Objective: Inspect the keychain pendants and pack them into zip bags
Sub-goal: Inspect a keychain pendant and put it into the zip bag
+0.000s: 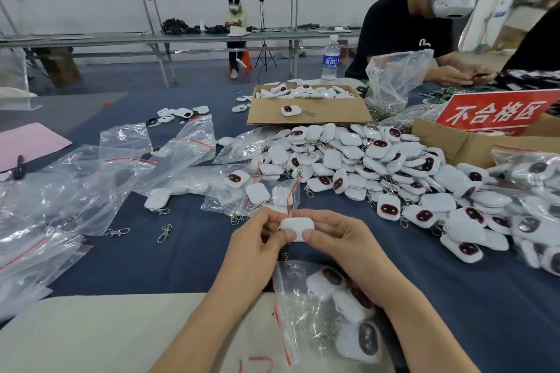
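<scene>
Both hands hold one white keychain pendant (296, 226) above the table's near middle, its plain back up. My left hand (257, 239) pinches its left end and my right hand (336, 236) pinches its right end. Under my right forearm lies a zip bag (298, 291) with a red seal line, holding several pendants with dark faces. A big heap of loose pendants (378, 166) spreads over the blue cloth to the right. Empty and part-filled zip bags (127, 160) lie scattered to the left.
A cardboard box (309, 113) with pendants stands behind the heap. A red sign (494, 113) sits in another box at the right. Loose metal clasps (165, 233) lie on the cloth. A water bottle (330, 59), a bag of clasps (391, 82) and a seated person are at the far side.
</scene>
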Demonstrator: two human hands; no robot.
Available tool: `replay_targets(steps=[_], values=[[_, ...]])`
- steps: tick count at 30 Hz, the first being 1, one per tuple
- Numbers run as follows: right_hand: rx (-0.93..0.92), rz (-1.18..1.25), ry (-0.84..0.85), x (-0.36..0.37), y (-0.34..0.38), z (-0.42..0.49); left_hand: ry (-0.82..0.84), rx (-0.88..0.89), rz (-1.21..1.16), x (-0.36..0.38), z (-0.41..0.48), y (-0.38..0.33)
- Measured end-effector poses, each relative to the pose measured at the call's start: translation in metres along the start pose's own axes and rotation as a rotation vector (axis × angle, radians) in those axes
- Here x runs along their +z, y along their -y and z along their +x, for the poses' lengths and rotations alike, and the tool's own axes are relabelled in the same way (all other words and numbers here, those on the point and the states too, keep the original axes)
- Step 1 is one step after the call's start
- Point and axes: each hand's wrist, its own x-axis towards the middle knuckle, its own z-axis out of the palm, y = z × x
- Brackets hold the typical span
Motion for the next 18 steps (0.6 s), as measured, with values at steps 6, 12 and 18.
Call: replay_targets(steps=[6,12,18], values=[[0.017,-0.015,-0.006,0.0005,0.0019,-0.0008,-0.005,0.022,-0.027,0.0,-0.0016,0.0012],[-0.008,0.106,0.042,-0.0003,0.0004,0.0007,0.0,0.007,-0.139,0.0014,0.0002,0.0026],[-0.036,0.123,0.033,0.0022,0.0007,0.0024,0.03,0.032,-0.224,0.0011,0.0017,0.0024]])
